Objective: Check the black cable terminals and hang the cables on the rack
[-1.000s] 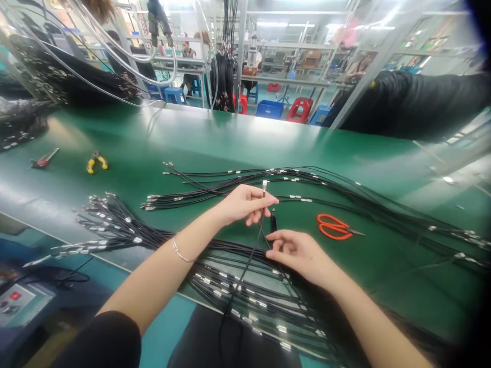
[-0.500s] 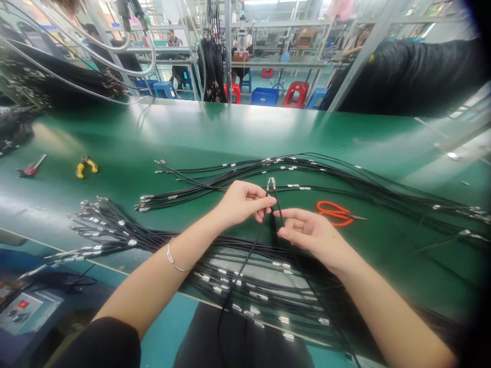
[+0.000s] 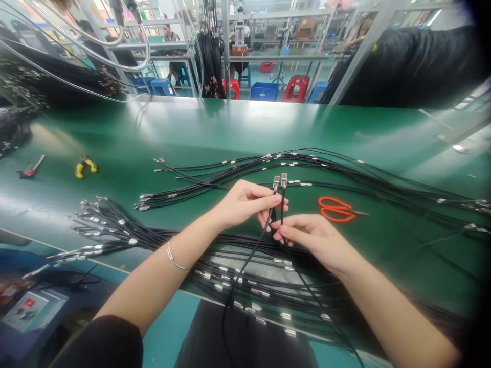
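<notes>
Two black cables with small metal connectors at their ends stand side by side, the left connector slightly lower than the right connector. Just below the left one, my left hand pinches its cable between thumb and fingers, fingertips reaching behind the other cable. My right hand is closed on the right-hand cable lower down. Beneath both hands lies a thick bundle of black cables with white labels, its connector ends fanned out at left.
Further back, a looser group of labelled cables crosses the green table. Orange-handled scissors lie right of my hands; yellow-handled cutters and a red-handled tool lie at left. A control box stands low left.
My right hand has closed on the right-hand cable, its fingers now gripping lower. Both connectors have turned so their flat faces show, and sit slightly further right. The view has shifted a little.
</notes>
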`<state>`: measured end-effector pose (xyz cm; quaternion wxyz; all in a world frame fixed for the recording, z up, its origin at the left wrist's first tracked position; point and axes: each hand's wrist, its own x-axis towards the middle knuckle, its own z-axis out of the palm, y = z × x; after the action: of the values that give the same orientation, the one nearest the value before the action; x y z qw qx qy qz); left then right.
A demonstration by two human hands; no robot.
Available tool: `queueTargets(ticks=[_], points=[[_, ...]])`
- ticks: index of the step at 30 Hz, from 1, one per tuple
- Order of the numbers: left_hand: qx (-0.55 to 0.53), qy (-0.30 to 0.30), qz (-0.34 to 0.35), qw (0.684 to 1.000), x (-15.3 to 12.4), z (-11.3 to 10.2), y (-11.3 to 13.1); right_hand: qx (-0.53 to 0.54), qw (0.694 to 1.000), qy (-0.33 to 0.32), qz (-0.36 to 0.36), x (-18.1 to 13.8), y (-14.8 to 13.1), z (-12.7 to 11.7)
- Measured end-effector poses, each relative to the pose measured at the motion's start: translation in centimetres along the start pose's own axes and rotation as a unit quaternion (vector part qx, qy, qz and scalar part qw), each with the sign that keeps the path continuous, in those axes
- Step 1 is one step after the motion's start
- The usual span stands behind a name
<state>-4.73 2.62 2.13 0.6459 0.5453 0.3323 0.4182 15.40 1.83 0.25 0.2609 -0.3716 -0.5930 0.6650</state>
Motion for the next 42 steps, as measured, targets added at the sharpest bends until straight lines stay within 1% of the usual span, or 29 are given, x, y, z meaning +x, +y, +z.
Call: queueTargets(ticks=[3,11,16,20,22,23,24,25,26,28,29,30,34,36,42], points=[[-0.011,0.003,0.013,1.000,0.0,0.0,-0.1,0.004,1.000,-0.009,0.001,-0.1,-0.1,0.2],[0.008,0.035,0.034,0.999,-0.1,0.2,-0.5,0.014,1.000,0.002,0.017,-0.2,0.0,0.5],[0.010,0.041,0.030,0.999,-0.2,0.4,-0.5,0.020,1.000,0.000,0.018,-0.3,0.0,0.8],[0.035,0.052,0.035,0.997,-0.3,0.6,-0.4,0.013,0.999,-0.018,0.027,-0.3,-0.1,0.6],[0.039,0.045,0.030,0.998,-0.4,0.8,-0.4,0.001,0.999,-0.035,0.028,-0.2,-0.2,0.2],[0.039,0.036,0.020,0.998,-0.4,1.0,-0.4,-0.003,0.999,-0.032,0.020,-0.1,-0.2,0.0],[0.038,0.024,0.006,0.999,-0.5,1.2,-0.5,-0.002,1.000,-0.011,0.003,0.0,-0.3,-0.3],[0.034,0.011,-0.011,0.999,-0.5,1.5,-0.7,0.001,0.999,0.030,-0.021,0.1,-0.4,-0.7],[0.029,0.000,-0.030,0.999,-0.6,1.7,-0.8,0.007,0.995,0.085,-0.048,0.2,-0.4,-1.0],[0.017,-0.018,-0.067,0.997,-0.6,2.3,-1.2,0.021,0.978,0.185,-0.091,0.4,-0.4,-1.5],[0.010,-0.025,-0.081,0.996,-0.7,2.5,-1.4,0.026,0.972,0.213,-0.101,0.4,-0.5,-1.6],[0.005,-0.032,-0.092,0.995,-0.7,2.7,-1.5,0.028,0.969,0.223,-0.106,0.4,-0.5,-1.7],[-0.001,-0.050,-0.110,0.993,-0.9,3.2,-1.9,-0.005,0.972,0.205,-0.113,0.3,-0.6,-1.4],[-0.009,-0.054,-0.116,0.992,-0.9,3.2,-1.9,-0.023,0.973,0.205,-0.103,0.2,-0.6,-1.1],[-0.044,-0.064,-0.123,0.989,-1.0,3.1,-2.1,0.006,0.981,0.184,-0.066,0.3,-0.1,-0.9]])
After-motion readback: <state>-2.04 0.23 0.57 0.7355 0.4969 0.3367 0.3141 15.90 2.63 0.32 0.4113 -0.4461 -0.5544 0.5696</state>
